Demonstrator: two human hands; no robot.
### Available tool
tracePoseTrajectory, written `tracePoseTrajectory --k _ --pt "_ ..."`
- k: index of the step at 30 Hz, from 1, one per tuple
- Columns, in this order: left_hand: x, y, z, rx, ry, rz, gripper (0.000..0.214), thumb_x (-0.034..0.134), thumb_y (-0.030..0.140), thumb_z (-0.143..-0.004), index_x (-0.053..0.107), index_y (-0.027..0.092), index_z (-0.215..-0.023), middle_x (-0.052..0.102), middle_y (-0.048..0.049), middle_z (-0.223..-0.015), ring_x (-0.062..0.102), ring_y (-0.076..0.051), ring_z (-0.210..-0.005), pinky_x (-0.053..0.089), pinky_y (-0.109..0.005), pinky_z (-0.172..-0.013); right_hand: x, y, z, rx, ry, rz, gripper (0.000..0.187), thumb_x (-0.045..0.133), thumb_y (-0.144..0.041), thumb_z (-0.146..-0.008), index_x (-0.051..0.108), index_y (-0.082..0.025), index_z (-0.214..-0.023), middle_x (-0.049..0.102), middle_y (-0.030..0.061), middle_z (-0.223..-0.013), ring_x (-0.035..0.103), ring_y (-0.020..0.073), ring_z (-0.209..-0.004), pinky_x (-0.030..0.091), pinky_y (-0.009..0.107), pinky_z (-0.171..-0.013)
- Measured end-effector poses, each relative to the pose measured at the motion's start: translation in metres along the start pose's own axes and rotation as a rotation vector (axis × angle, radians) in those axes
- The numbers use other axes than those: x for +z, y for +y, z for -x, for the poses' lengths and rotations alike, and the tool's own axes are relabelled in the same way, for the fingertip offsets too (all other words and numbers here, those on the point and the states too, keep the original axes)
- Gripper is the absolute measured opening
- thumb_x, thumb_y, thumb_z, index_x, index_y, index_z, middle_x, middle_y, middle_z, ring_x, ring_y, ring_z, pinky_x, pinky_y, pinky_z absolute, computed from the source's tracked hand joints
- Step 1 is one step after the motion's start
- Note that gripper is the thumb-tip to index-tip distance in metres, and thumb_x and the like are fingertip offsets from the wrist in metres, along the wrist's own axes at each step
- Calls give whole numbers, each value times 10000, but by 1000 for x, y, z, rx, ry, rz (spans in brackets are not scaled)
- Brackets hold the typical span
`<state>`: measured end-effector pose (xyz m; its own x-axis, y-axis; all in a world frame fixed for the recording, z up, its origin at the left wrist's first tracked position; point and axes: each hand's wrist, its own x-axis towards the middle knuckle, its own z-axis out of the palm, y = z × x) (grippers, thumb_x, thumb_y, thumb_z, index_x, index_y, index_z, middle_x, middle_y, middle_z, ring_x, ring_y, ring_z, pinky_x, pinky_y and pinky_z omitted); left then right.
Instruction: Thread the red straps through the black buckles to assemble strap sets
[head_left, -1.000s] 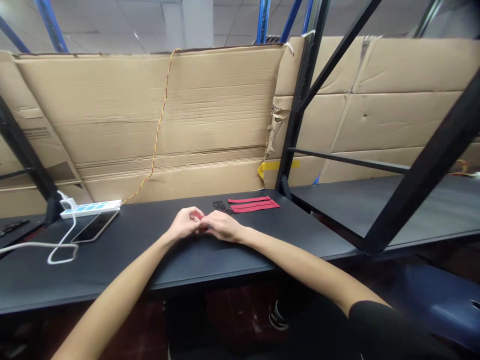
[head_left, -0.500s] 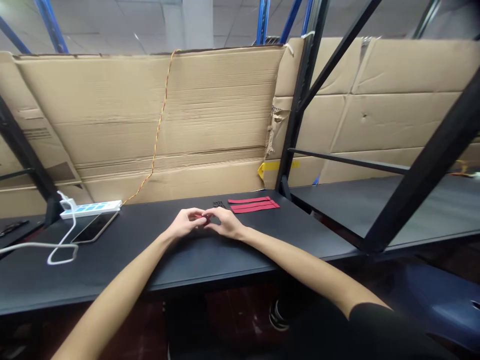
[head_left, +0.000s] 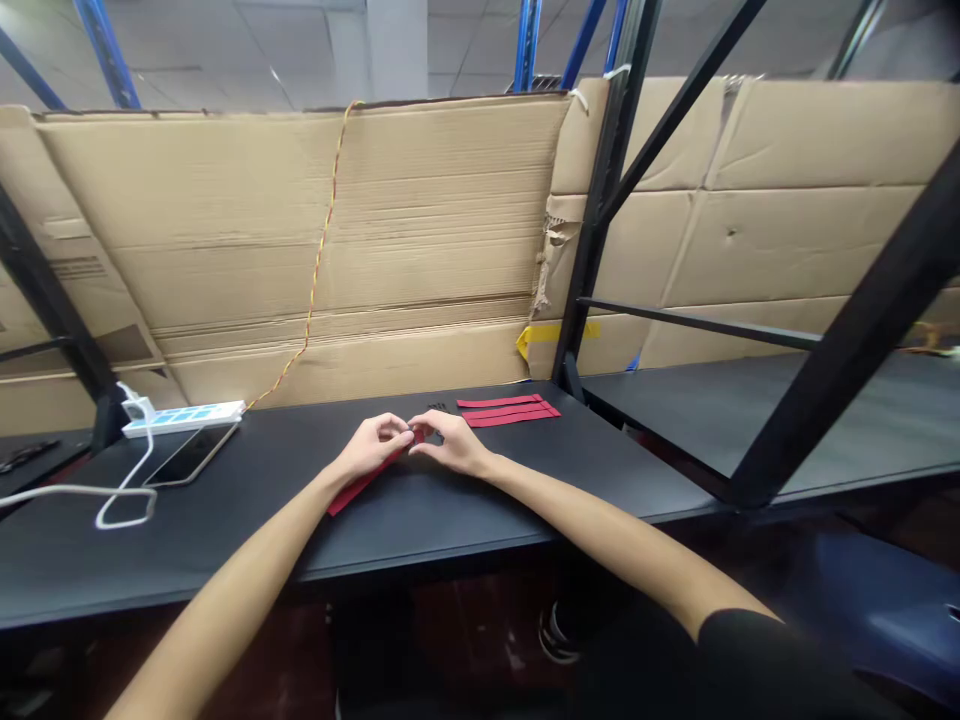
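A red fabric strap (head_left: 358, 489) runs from between my fingertips down to the left, under my left wrist. My left hand (head_left: 373, 446) is closed in a pinch on the strap. Opposite it, my right hand (head_left: 453, 444) pinches the strap's other end with thumb and forefinger. A small dark piece seems to be at the fingertips, too small to make out. Just behind my right hand lie some small black pieces (head_left: 437, 407), partly hidden by it. Several flat red straps (head_left: 510, 410) rest side by side to the right of them.
On the left of the black table (head_left: 247, 510) lie a phone (head_left: 192, 455), a white power strip (head_left: 184, 418) and a white cable (head_left: 124, 522). A cardboard wall (head_left: 420, 230) stands behind. Black rack posts (head_left: 592, 240) rise at the right.
A length of red strap now shows below my left hand, reaching toward the lower left; before, only a bit of red showed between my fingers. Both hands stay in nearly the same place.
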<state>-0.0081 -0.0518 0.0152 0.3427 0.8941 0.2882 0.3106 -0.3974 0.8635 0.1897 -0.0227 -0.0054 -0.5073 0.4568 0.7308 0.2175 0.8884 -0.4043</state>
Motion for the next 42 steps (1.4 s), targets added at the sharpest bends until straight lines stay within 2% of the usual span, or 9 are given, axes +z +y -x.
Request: tracePoseTrajectory --k 6,11,16,22,27,32,37,40,42 --pt "1 3 1 23 -20 -28 379 637 465 -783 614 148 -990 696 -63 -841 629 -149 -653 511 -296 -647 -3 -2 -2 45 41 -97 276 709 -311 -768 652 -181 -1004 659 43 -865 618 167 -754 505 311 -720" --pt "1 8 4 107 75 -212 411 695 464 -728 675 165 -1009 717 -83 -963 661 -213 -857 514 -339 -811 -6 -2 -3 68 17 -104 245 671 -261 -786 661 -184 -1018 673 56 -905 631 175 -791 512 329 -761" --pt "-2 12 5 175 125 -397 427 719 481 -709 718 180 -1012 720 -68 -961 652 -215 -855 493 -306 -797 -8 -1 -4 51 10 -73 250 660 -218 -790 650 -170 -1035 672 69 -929 636 180 -814 515 335 -786" --pt "-7 8 3 185 80 -544 444 692 469 -745 706 228 -1117 680 -20 -777 595 -163 -695 452 -261 -676 -8 3 -2 18 -25 -53 263 644 -192 -799 641 -184 -1062 671 72 -956 637 186 -847 511 349 -811" --pt "-5 6 4 156 38 -497 438 650 477 -774 698 217 -1123 718 -49 -970 637 -201 -844 468 -282 -781 -12 8 -5 2 -76 -22 253 623 -209 -813 646 -175 -1063 669 76 -953 622 183 -846 490 333 -804" --pt "-6 4 5 85 14 -541 374 538 438 -839 717 206 -1071 722 -56 -1014 648 -214 -881 469 -291 -808 -48 19 -12 174 -256 12 260 684 -265 -744 683 -158 -981 654 34 -807 565 148 -699 439 277 -680" --pt "-5 0 4 32 -121 -516 361 521 405 -842 732 186 -1035 730 -58 -953 636 -189 -791 467 -274 -736 -95 31 -10 394 -617 -1 343 780 -363 -612 684 -145 -859 599 -10 -697 461 105 -597 347 233 -561" --pt "-4 -2 5 24 -181 -500 348 565 415 -812 742 181 -999 723 -56 -921 613 -173 -749 457 -263 -704 -113 38 -5 490 -801 -8 392 807 -381 -560 675 -148 -846 605 -11 -708 483 109 -612 348 231 -559" --pt "-3 -3 5 20 -164 -514 338 588 424 -793 747 186 -972 716 -49 -893 597 -166 -728 451 -259 -685 -120 42 -2 546 -849 -48 464 822 -396 -534 674 -150 -899 641 14 -788 539 132 -679 383 235 -590"
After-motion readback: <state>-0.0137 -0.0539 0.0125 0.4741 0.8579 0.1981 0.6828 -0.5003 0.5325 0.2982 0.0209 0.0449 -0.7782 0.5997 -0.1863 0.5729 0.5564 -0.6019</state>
